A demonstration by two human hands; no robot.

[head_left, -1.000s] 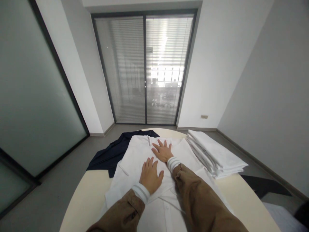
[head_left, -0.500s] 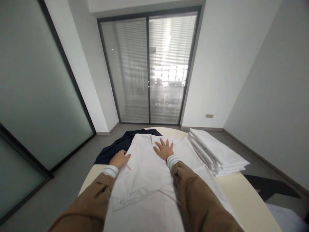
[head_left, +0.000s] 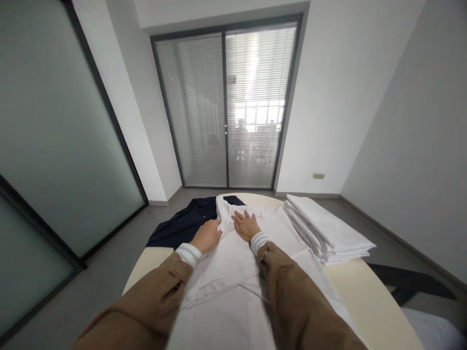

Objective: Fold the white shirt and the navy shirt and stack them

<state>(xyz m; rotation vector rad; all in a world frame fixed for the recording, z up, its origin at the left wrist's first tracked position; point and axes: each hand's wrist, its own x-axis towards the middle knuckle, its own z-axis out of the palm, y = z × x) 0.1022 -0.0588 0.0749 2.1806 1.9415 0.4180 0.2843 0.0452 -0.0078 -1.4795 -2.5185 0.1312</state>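
A white shirt lies spread over the round table, its far end near the table's back edge. My left hand grips the shirt's left edge, which is gathered and lifted inward under its fingers. Flat on the shirt's upper part rests my right hand, fingers spread and holding nothing. Dark navy clothing lies to the left of the shirt, partly beneath it. The undersides of both hands are hidden.
A stack of folded white cloth sits at the table's right. The pale table has a curved edge. Below on the right are a dark object and something white. Glass doors stand beyond.
My left hand has moved right, bringing the shirt's left edge inward and uncovering more navy cloth and table. My right hand has stayed almost in place.
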